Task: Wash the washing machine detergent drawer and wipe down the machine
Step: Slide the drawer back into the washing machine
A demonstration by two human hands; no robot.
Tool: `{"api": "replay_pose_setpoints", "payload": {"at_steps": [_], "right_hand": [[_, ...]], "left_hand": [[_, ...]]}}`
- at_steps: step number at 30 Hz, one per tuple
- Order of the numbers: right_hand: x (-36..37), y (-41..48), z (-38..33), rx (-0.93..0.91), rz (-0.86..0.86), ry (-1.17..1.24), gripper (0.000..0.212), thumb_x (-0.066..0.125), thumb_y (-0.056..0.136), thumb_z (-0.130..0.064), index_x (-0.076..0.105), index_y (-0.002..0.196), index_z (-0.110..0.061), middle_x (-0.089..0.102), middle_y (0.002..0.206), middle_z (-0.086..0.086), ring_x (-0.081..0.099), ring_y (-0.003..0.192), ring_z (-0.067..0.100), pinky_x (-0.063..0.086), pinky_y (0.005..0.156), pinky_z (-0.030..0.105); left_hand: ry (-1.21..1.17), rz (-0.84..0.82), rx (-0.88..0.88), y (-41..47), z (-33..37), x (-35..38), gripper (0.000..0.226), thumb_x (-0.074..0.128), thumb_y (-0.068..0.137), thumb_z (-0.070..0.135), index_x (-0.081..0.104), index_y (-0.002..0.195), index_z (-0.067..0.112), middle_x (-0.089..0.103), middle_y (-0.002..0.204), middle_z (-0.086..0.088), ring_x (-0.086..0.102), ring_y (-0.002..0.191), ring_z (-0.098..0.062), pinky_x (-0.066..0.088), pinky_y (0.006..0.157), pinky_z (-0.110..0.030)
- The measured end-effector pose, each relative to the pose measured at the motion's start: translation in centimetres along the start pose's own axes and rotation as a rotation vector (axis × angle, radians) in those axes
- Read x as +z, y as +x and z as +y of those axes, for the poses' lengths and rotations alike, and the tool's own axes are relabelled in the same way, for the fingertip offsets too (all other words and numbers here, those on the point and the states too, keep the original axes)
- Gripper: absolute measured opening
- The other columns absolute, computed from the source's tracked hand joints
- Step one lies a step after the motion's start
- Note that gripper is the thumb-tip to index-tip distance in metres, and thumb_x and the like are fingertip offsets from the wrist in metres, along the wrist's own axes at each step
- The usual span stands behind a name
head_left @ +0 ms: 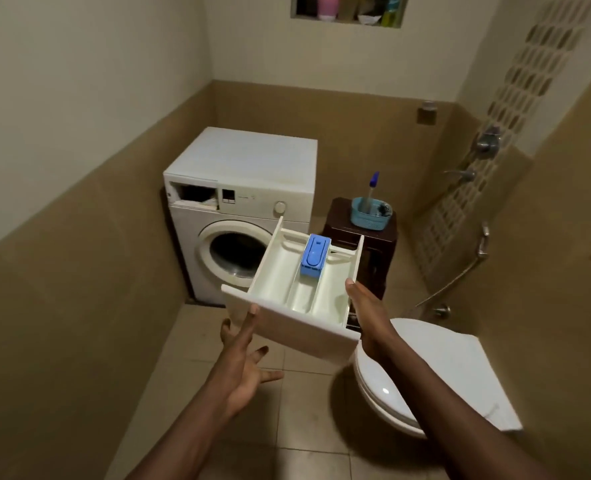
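The white detergent drawer (280, 278) is out of the machine and held in the air in front of me, with a blue insert (314, 254) in its middle compartment. My right hand (366, 310) grips the drawer's right side near the front panel. My left hand (249, 355) is spread below the drawer's front left corner, fingertips touching the panel. The white front-loading washing machine (245, 188) stands in the far corner. Its drawer slot (193, 195) at the top left is a dark open hole.
A white toilet (408, 368) with its lid down is just right of my arms. A dark stool (363, 237) carries a blue basket (370, 213) with brushes. Taps (488, 143) and a spray hose hang on the right wall. A wall niche (349, 8) holds bottles.
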State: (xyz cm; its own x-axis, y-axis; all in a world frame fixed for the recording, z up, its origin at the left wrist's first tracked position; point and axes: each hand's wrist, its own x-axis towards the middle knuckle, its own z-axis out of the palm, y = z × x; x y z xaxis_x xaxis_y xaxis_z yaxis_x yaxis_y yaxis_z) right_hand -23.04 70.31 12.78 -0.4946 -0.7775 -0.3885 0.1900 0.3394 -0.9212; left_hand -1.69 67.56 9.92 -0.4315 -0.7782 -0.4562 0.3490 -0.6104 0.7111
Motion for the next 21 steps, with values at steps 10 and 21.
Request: {"api": "replay_pose_setpoints", "payload": {"at_steps": [10,21], "right_hand": [[7.6,11.6,-1.1,-0.007,-0.167,-0.055,0.027,0.041,0.103,-0.036,0.055,0.125,-0.03,0.06,0.117,-0.01,0.054,0.1,0.006,0.038,0.088,0.032],[14.9,27.6,-7.7,0.059,-0.416,-0.168,0.032,0.038,0.104,-0.038,0.053,0.129,-0.028,0.066,0.108,-0.007,0.064,0.096,0.014,0.051,0.067,0.028]], "left_hand": [[-0.146,0.155,0.025,8.7,3.8,-1.3,0.139,0.096,0.028,0.051,0.019,0.143,0.054,0.046,0.143,-0.011,0.044,0.131,-0.041,0.038,0.077,-0.083],[-0.25,0.409,0.128,22.4,12.6,0.2,0.079,0.075,0.071,0.038,0.04,0.14,0.023,0.066,0.12,-0.017,0.06,0.115,-0.043,0.041,0.091,-0.076]]}}
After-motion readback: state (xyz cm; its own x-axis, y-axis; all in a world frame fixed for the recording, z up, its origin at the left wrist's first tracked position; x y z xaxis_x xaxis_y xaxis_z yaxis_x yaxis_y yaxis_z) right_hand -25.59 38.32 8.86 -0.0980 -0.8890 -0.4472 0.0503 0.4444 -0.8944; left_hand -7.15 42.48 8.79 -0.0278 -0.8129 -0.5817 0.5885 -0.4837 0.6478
